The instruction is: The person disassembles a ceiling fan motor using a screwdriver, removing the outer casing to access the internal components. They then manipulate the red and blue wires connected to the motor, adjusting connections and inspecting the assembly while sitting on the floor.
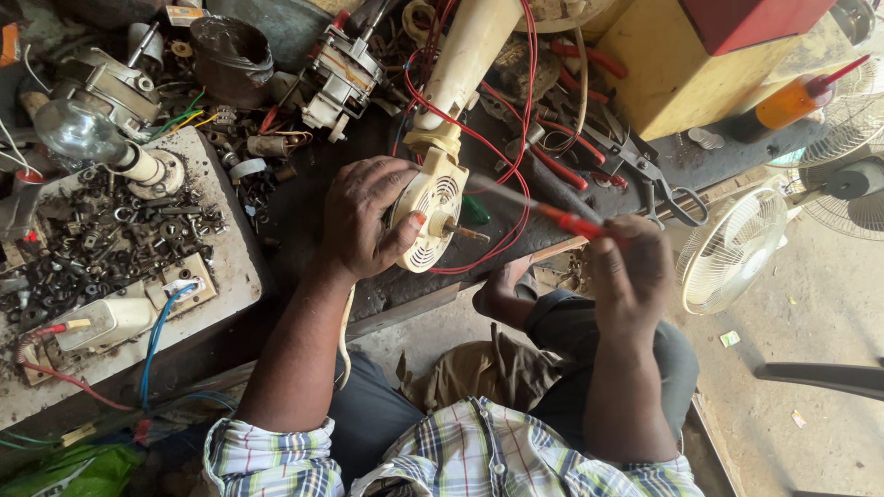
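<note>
My left hand [366,219] grips the cream fan motor housing [433,213], thumb across its slotted back cover. A metal shaft [465,232] sticks out of the housing toward the right. The motor sits on a cream stand neck [463,57] that runs up to the top of the view. A red wire [502,152] loops around the neck and motor. My right hand [630,273] holds a red-handled screwdriver [564,221], its thin blade pointing left at the motor's upper side.
The dark workbench [304,198] is cluttered: a tray of nuts and bolts [110,235], a light bulb [75,129], another motor [339,72], pliers and scissors [649,175]. A yellow box [677,78], an orange bottle [792,101] and fan guards [732,248] stand at right.
</note>
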